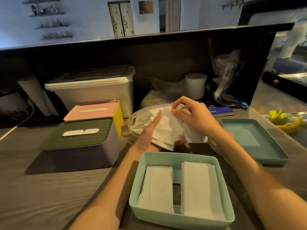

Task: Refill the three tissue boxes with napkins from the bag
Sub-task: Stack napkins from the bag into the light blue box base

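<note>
An open mint-green tissue box (166,157) stands near me with two stacks of white napkins (157,188) inside. Its teal lid (272,146) lies upside down to the right. Behind the box, my left hand (147,135) holds a bundle of white napkins (167,128) from below, thumb straight along its side. My right hand (192,115) pinches the top edge of that bundle. A clear plastic bag (137,122) lies just behind the napkins. At left, a purple box with a green lid (79,140) and a yellow box with a pink lid (94,110) stand closed.
A large white storage bin (93,88) stands at the back left. A paper roll (196,85), crumpled plastic bags (227,77) and a blue booklet (219,110) sit at the back right. A yellow-green object (285,120) lies far right. A white cable (16,125) crosses the left edge.
</note>
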The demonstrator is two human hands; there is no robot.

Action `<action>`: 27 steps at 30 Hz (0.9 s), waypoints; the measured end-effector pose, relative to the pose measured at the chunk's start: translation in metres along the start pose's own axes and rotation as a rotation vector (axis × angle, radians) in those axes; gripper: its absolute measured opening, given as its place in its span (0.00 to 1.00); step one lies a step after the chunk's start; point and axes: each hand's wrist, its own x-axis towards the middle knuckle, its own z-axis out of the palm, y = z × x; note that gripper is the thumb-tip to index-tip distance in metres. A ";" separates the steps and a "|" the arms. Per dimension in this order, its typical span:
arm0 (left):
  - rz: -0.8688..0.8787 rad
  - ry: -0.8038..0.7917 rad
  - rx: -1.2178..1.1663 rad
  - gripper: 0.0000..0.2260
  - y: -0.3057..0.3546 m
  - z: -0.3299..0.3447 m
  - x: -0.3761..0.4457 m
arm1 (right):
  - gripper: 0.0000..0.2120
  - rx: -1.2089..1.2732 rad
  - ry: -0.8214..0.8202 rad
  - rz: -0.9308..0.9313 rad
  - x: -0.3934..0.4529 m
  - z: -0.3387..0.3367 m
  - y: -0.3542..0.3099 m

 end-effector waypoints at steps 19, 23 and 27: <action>-0.051 -0.001 -0.091 0.22 -0.008 0.001 0.012 | 0.14 0.533 -0.183 0.078 -0.005 -0.010 -0.013; 0.007 -0.022 0.049 0.26 -0.008 -0.010 0.013 | 0.11 0.331 0.062 0.094 -0.001 0.003 -0.006; 0.010 0.018 0.326 0.20 -0.005 -0.015 0.010 | 0.14 0.188 0.138 0.034 0.002 0.002 -0.004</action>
